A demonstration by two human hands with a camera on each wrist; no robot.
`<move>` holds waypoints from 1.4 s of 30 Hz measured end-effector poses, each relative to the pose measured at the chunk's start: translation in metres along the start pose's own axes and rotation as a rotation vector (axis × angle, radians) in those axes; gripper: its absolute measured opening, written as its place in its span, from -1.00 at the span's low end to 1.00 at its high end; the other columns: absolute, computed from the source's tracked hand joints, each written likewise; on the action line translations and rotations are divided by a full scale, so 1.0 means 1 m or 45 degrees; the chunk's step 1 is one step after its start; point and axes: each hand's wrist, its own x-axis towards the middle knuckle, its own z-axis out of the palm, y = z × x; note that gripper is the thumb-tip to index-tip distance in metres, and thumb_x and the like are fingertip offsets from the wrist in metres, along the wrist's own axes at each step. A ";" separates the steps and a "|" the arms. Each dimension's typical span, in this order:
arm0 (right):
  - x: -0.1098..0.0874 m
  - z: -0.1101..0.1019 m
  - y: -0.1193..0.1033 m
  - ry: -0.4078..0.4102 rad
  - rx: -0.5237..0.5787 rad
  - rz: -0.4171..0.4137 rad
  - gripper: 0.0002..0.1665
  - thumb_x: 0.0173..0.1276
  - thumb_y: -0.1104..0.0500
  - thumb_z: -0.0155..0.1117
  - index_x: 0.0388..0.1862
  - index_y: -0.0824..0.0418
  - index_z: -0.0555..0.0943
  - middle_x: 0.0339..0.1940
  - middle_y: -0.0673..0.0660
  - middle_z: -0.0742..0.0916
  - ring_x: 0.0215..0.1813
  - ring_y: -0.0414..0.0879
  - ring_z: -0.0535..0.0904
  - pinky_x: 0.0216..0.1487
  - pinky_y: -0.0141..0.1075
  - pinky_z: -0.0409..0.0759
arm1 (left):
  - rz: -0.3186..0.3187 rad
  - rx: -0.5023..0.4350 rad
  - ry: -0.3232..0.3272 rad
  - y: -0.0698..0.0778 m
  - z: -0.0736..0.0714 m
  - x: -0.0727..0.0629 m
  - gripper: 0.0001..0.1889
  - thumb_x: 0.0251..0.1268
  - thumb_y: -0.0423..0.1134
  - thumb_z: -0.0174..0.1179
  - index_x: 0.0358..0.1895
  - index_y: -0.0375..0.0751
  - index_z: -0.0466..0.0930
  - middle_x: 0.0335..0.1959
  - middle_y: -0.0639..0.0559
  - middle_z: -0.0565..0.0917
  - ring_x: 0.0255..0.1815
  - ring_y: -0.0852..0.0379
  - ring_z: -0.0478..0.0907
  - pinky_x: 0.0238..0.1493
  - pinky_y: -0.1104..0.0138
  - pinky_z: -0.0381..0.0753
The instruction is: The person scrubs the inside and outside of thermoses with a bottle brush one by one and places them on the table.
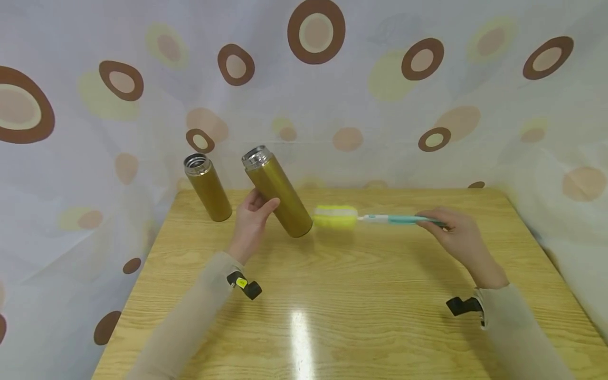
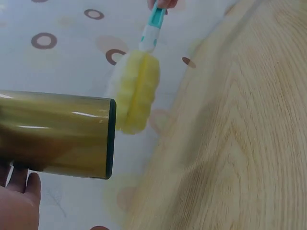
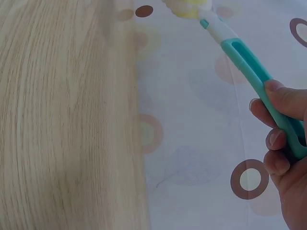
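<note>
My left hand (image 1: 253, 220) grips a gold thermos bottle (image 1: 281, 196) around its middle. The bottle has no lid and leans to the left, its steel mouth (image 1: 257, 157) up. In the left wrist view its dark base (image 2: 111, 139) faces the brush. My right hand (image 1: 451, 230) holds a bottle brush (image 1: 404, 219) by its teal handle, fingers curled round it. The brush lies level in the air, pointing left, and its yellow and white sponge head (image 1: 335, 216) is close beside the bottle's base. In the right wrist view the handle (image 3: 254, 79) shows clearly, with thumb and fingers on it.
A second, smaller gold thermos (image 1: 210, 191), also without a lid, stands upright at the table's back left. The wooden table (image 1: 361, 316) ends at a hanging cloth (image 1: 332, 105) with brown and yellow circles, which also closes off both sides.
</note>
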 end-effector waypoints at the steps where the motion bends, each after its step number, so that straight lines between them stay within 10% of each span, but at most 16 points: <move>1: -0.002 -0.001 0.002 0.005 -0.004 0.018 -0.72 0.23 0.44 0.51 -0.11 0.19 0.82 -0.30 0.04 0.79 -0.46 -0.33 0.42 -0.41 -0.55 0.38 | -0.004 0.049 0.012 0.000 -0.002 0.001 -0.42 0.43 -0.44 0.29 0.47 -0.29 0.39 0.29 -0.08 0.62 0.31 0.07 0.56 0.44 0.22 0.46; 12: -0.032 -0.013 0.012 -0.123 0.009 0.327 -0.81 0.45 0.20 0.43 0.01 0.13 0.79 -0.18 0.09 0.79 -0.42 -0.26 0.48 -0.46 -0.44 0.42 | -0.069 0.452 0.121 -0.003 -0.030 0.009 -0.24 0.27 -0.20 0.51 0.52 -0.08 0.38 0.47 -0.03 0.51 0.46 0.07 0.46 0.49 0.23 0.42; 22: -0.064 -0.030 0.019 -0.209 0.122 0.654 -0.61 0.58 -0.02 0.28 0.19 0.19 0.69 -0.14 -0.37 0.69 -0.30 -0.24 0.51 -0.41 -0.33 0.49 | -0.014 0.553 0.283 -0.011 -0.040 0.025 -0.20 0.24 -0.25 0.53 0.52 -0.19 0.35 0.48 -0.13 0.49 0.49 0.01 0.43 0.49 0.27 0.40; 42: -0.099 -0.019 0.018 -0.165 0.188 0.628 -0.63 0.64 0.07 0.19 0.24 0.26 0.63 -0.10 -0.34 0.67 -0.21 -0.22 0.53 -0.30 -0.43 0.51 | 0.070 0.470 0.394 -0.028 -0.060 0.036 -0.24 0.22 -0.34 0.53 0.47 -0.27 0.39 0.42 -0.19 0.52 0.47 -0.04 0.44 0.51 0.28 0.36</move>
